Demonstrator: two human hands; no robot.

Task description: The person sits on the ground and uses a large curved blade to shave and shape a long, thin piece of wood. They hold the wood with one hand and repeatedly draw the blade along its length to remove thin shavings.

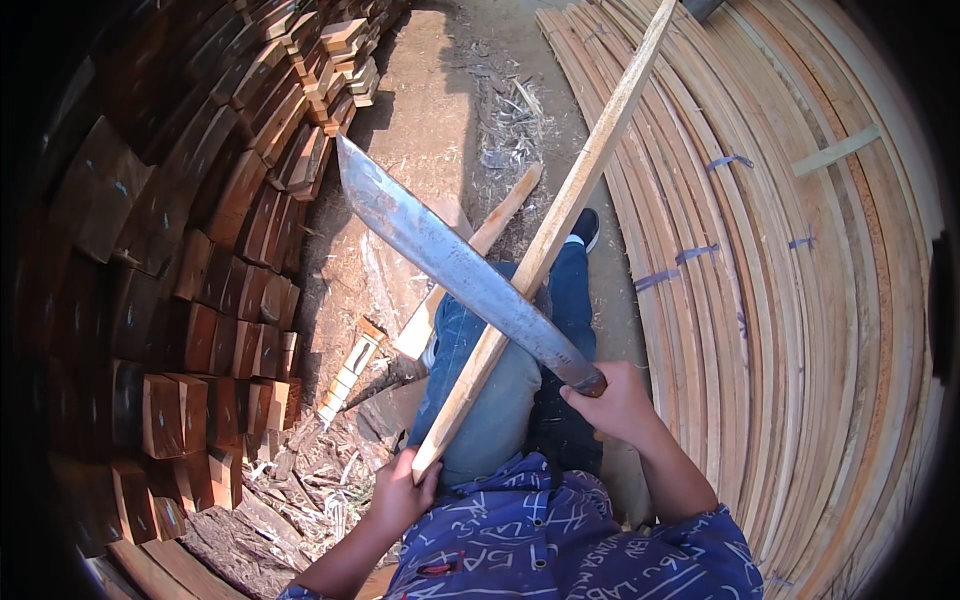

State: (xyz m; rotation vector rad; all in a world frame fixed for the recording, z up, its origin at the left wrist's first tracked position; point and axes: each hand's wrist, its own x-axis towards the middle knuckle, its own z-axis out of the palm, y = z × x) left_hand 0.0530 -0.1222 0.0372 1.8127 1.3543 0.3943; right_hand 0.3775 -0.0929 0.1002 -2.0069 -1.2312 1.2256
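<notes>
A long, pale wooden pole [567,212] runs slantwise from near my belly up to the far right. My left hand [405,484] is closed round its near end, by my left thigh. In my right hand [615,402] is the handle of a machete [455,268], a broad, worn steel blade that points to the far left. The blade crosses over the pole above my lap; whether the two touch I cannot tell. Beneath them are my legs in blue jeans [500,410]. The machete's handle is mostly hidden by my fingers.
Stacked timber ends [215,270] form a wall at the left. Long sawn boards [740,250] with purple ties lie at the right. Beyond my knees rests a loose wooden piece [505,208]. A light banded wooden object [352,372] lies near wood shavings [320,480] on the ground.
</notes>
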